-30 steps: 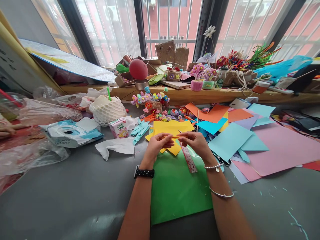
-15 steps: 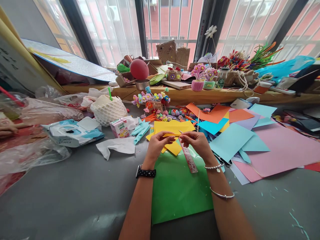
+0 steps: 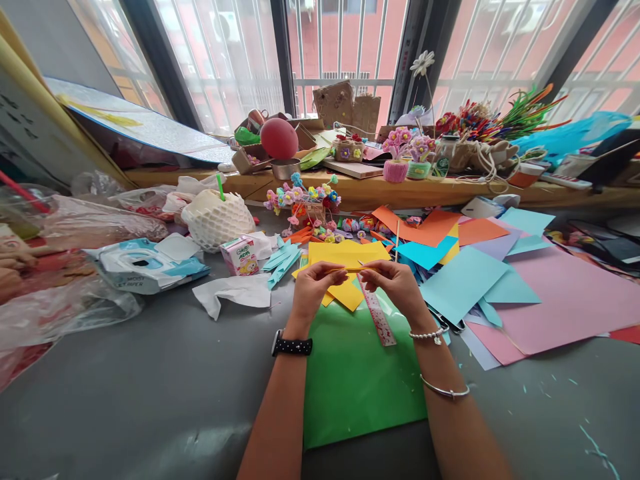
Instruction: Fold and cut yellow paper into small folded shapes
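Observation:
Between my fingertips runs a narrow yellow paper strip [image 3: 353, 269], stretched level above the table. My left hand [image 3: 316, 285] pinches one end of it, and my right hand [image 3: 393, 280] pinches the other. A thin pointed tip shows by my right fingers; what it belongs to is hidden. Behind and below the hands lie yellow paper sheets [image 3: 345, 252]. A patterned ruler [image 3: 379, 317] slants under my right hand, on a green sheet [image 3: 363, 380] that spreads between my forearms.
Blue paper [image 3: 465, 280] and pink paper [image 3: 575, 293] are heaped on the right. To the left are a wipes pack [image 3: 145, 267], a small drink carton [image 3: 240, 257] and a tissue [image 3: 233, 293]. Craft flowers [image 3: 303, 197] stand at the back. Another person's hand [image 3: 11, 263] shows at far left.
Both hands stay almost in place, with only small finger shifts along the yellow strip. At far left, more of the other person's hands has come into view.

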Tool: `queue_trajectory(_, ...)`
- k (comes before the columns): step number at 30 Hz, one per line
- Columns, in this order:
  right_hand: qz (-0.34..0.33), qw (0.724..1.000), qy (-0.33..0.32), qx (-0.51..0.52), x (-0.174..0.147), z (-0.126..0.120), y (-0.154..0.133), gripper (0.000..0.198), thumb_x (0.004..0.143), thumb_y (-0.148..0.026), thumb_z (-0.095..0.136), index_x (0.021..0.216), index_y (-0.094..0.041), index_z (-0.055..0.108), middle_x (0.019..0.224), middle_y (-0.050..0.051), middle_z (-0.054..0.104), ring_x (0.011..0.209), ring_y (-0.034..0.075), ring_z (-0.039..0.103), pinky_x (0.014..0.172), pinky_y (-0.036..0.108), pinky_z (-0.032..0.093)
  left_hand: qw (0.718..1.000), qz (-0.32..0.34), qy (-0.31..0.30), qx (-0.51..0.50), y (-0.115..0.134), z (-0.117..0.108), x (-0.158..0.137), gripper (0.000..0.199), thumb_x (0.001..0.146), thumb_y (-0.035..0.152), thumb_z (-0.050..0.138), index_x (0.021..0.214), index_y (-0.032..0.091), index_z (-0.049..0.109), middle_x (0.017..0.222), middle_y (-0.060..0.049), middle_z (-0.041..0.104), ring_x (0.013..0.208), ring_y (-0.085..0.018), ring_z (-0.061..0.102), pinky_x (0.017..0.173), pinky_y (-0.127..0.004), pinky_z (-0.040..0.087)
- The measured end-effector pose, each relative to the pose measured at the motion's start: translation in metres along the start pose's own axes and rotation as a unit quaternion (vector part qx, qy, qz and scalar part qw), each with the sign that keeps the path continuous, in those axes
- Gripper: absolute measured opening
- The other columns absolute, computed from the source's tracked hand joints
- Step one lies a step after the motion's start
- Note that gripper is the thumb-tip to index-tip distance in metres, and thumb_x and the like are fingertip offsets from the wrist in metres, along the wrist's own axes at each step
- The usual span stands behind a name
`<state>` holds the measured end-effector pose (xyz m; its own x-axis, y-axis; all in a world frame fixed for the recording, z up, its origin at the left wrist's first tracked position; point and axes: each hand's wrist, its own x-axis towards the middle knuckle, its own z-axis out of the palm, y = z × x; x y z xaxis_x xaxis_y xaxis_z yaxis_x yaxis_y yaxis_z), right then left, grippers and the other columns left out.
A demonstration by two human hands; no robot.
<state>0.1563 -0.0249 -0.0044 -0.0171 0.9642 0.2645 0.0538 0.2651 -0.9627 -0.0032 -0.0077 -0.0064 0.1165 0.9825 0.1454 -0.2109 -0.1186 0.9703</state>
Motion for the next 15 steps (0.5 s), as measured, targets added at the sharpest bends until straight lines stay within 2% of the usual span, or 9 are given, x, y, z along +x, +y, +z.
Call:
queue_trajectory(5,0.008,1.000,-0.001,0.008,0.0005,0.0014,0.0016,0.020,0.063,-0.032,0.063,0.072,-0.014,0.063,0.055,0.001,0.061,0.047,0.011,0.057,0.048,0.026,0.047,0.999,-0.019,-0.026,0.005,0.0025,0.0008,-0.0014,0.021,0.056,0.023,0.069,0.074,0.014,0.064,0.065,-0.001,0.065,0.063,-0.012,0.062,0.065,-0.023,0.049)
queue_trajectory(15,0.006,1.000,-0.003,-0.001,0.0002,0.0034,0.0039,0.020,0.063,-0.033,0.063,0.067,-0.013,0.061,0.054,0.002,0.060,0.047,0.012,0.057,0.046,0.024,0.046,1.000,-0.010,0.006,0.013,0.0007,0.0026,-0.0010,0.016,0.054,0.023,0.069,0.065,0.013,0.064,0.058,0.000,0.063,0.052,-0.009,0.059,0.059,-0.022,0.049)
